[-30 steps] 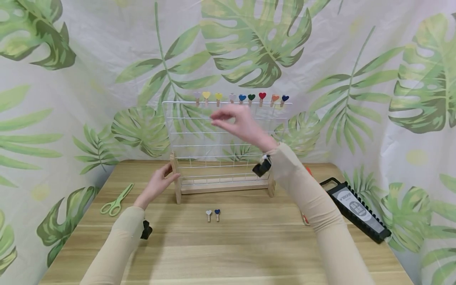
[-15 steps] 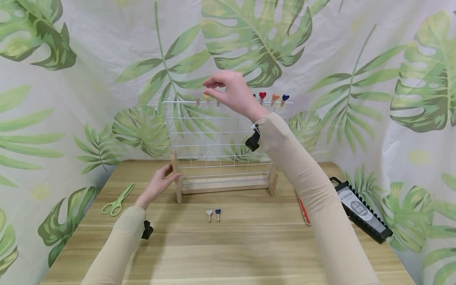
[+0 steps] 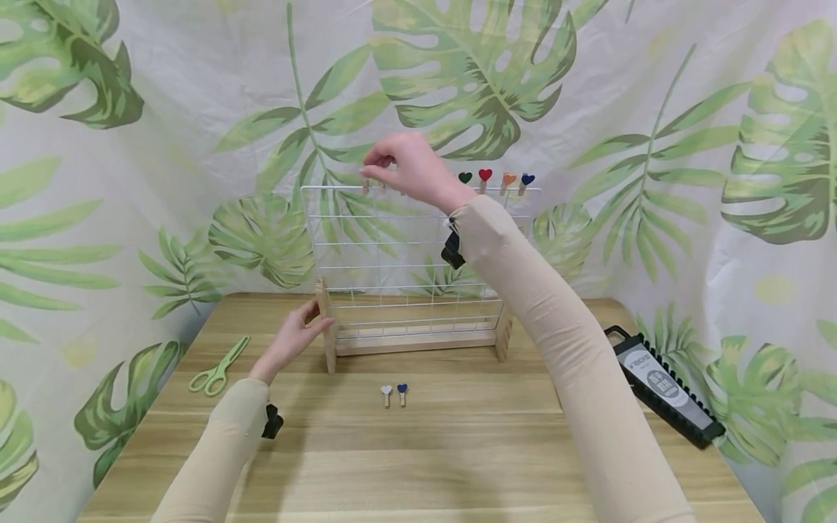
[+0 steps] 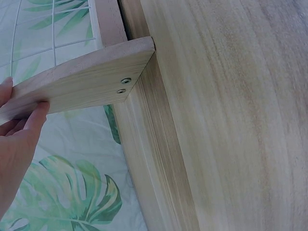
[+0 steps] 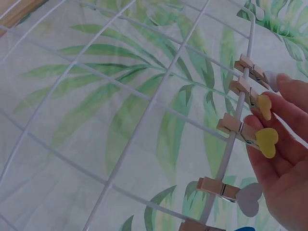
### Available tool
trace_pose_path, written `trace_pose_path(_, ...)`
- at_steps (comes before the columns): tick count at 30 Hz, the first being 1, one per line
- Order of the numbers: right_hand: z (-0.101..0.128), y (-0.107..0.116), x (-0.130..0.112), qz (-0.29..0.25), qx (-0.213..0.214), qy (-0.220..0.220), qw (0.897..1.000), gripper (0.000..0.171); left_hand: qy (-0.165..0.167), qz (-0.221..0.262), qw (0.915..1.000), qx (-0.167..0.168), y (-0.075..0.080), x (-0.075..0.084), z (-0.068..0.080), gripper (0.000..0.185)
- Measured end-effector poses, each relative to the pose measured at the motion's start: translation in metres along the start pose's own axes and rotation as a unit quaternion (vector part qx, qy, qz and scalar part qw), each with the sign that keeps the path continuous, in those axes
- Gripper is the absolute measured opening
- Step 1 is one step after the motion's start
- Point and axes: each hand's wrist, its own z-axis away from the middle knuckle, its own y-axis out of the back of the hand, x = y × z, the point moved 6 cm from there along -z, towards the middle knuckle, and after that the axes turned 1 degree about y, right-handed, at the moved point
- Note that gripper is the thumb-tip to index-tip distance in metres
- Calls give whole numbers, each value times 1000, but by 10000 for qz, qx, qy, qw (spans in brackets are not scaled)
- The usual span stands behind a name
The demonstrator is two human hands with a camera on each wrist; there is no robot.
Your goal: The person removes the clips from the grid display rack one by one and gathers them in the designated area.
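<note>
Item: wire grid rack on wooden feet, standing upright near the back of the desk, its long top wire running left to right. Along that wire a row of small wooden clothespins with heart-shaped heads is hanging; a green, a red, an orange and a dark blue one are showing to the right of the raised arm. The right hand is reaching up to the left end of the row, its fingertips closing around the heart end of the leftmost pale clothespin, which is sitting directly in front of the fingers with its long axis crossing the wire; the two yellow-headed clothespins are lying just beside it under the fingers. Whether the pinch is fully closed cannot be told. The left hand is gripping the rack's left wooden foot, thumb and fingers wrapping its end. Loose items on the desk: two clothespins, white and blue, lying side by side in front of the rack; green scissors at left; black case at right.
</note>
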Motion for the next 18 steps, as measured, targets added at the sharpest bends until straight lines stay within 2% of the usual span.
trace_pose_path(7,0,-2,-4,68,5,51,10000,20,50,72,9999,-51,0,2,1,67)
trace_pose_path(18,0,-1,-9,111,416,315,9986,16,71,57,9999,-46,1,0,1,65)
